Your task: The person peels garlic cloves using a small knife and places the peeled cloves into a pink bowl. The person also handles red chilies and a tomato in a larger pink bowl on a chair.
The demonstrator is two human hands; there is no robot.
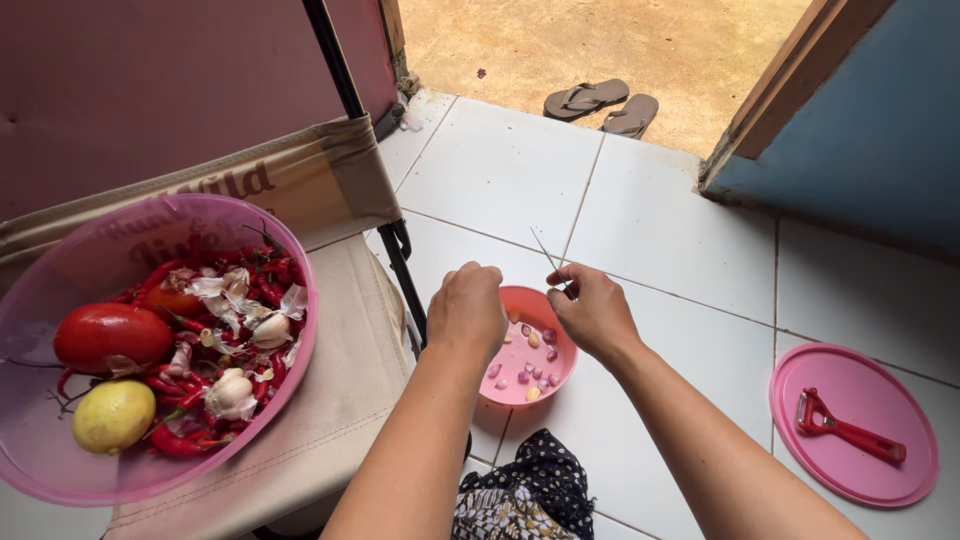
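White floor tiles carry nearly everything here; a tan folding chair at the left holds the large translucent pink bowl, set near the seat's front edge and filled with red chillies, garlic bulbs, a tomato and a lemon. Risk, judged from this placement: a knock from the left forearm could tip the bowl off the seat and scatter its load. A pink lid lies on the tiles toward the right edge of the floor area, a red peeler resting on it, well apart from both hands. Small pink bowl: on the floor directly below the hands, holding a few peeled purple and pale cloves, glossy and small. Right hand: fingers closed on a thin knife, blade pointing up and away. Left hand: fingers curled together, apparently around a small piece hidden from view. Further risk: the blade works close to the left fingertips, and a slip on a slick clove could nick them or send the clove onto the tiles.
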